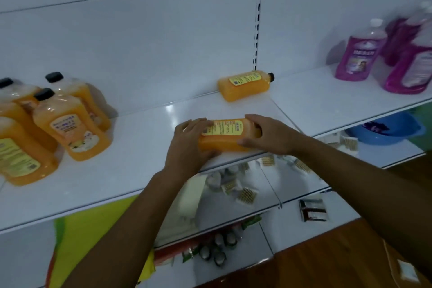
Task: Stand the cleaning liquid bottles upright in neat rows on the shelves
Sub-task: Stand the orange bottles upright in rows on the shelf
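Bottles of orange cleaning liquid sit on a white shelf that spans the frame; its left part is cut by the frame edge. Back panel behind is white, with a slotted upright right of centre. Left group of upright orange bottles: black caps, yellow labels, label text too blurred to read; nearest one at far left is cropped by the frame edge, so the count is unclear. Right end of shelf: purple bottles upright, white caps, rightmost ones cut off and blurred.

Held orange bottle lies on its side at the near edge of the shelf, mid-frame, yellow label up. Its cap end is hidden under the right hand, whose fingers curl over the top of that end with thumb on the near side. Left hand grips the base end, fingers over the top, thumb underneath at the near edge; base hidden by the palm. Both forearms come in from the bottom of the frame.

Second lying orange bottle rests on its side far back against the panel, black cap pointing right, well apart from the held one.

Below: lower shelves with a blue basin at right, partly hidden by the shelf above, and small packets, mostly hard to make out.
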